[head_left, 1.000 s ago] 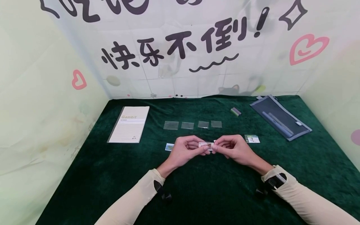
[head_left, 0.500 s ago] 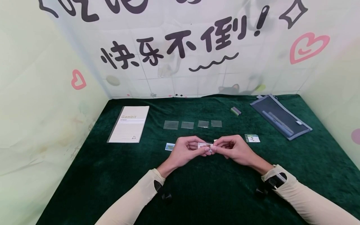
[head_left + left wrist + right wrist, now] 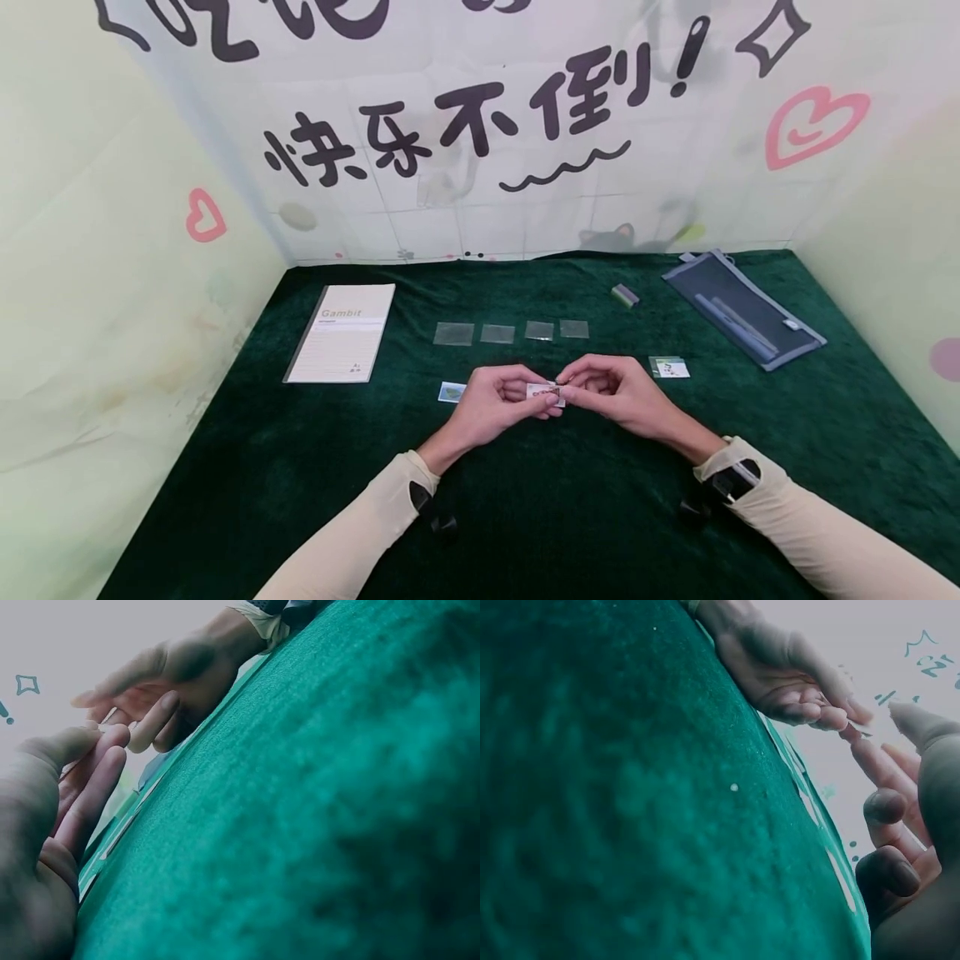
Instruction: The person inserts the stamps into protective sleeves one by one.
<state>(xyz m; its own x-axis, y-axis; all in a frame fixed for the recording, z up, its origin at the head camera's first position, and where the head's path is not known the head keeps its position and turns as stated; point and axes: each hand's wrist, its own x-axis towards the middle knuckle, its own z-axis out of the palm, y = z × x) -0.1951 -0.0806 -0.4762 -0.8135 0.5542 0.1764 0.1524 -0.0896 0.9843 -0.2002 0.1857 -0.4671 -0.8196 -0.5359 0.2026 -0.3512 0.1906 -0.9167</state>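
In the head view my left hand pinches a small white-bordered picture card between thumb and fingers, above the green cloth. My right hand is at the card's right edge. The right wrist view shows the right thumb apart from the index finger, whose tip reaches the card's edge. Its other fingers are bent. Fingers cover part of the card. A blue picture card lies on the cloth, partly behind the left hand.
Several clear plastic sleeves lie in a row behind the hands. A notebook is at left. To the right are a white picture card in a clear sleeve, a small eraser-like block and a blue mesh zip pouch.
My right hand has shifted slightly left and up, its index finger moving to the card's upper right corner. The left hand keeps its pinch on the card. The head view has shifted slightly.
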